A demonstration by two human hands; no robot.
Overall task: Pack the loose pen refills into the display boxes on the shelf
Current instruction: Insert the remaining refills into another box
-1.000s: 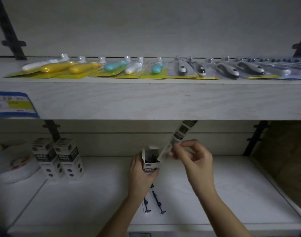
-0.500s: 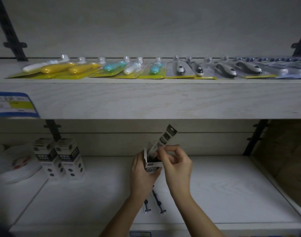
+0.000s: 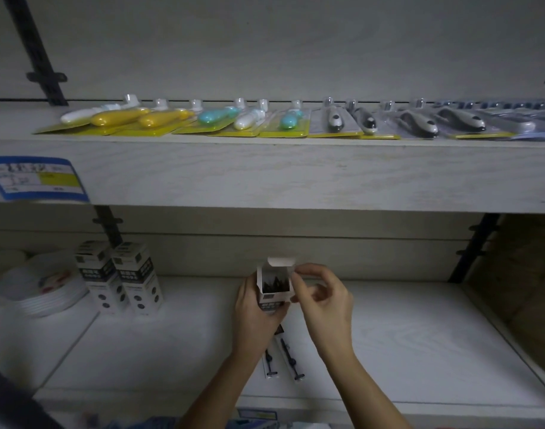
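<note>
at the far left of the lower shelf (image 3: 404,329) sat a stack of white plates (image 3: 45,292), and just right of it two closed display boxes (image 3: 119,281) stood upright side by side, touching. near the middle, the left hand (image 3: 254,314) was wrapped around an open display box (image 3: 274,286), holding it upright above the shelf with its top flap raised. dark refill ends showed packed inside its mouth. a second before, a long packaged refill had been angled above that opening, pinched in the other hand; half a second before, it was partway down; now it no longer stuck out, so it had most likely dropped in fully. the right hand (image 3: 322,300) was at the box's right edge, thumb and forefinger pinched at the side flap; whether they held anything else could not be told. below the hands, two loose refills (image 3: 282,357) lay flat on the shelf near its front edge, partly hidden by the left wrist. judging by this, one more refill was packed and at least those two remained.
</note>
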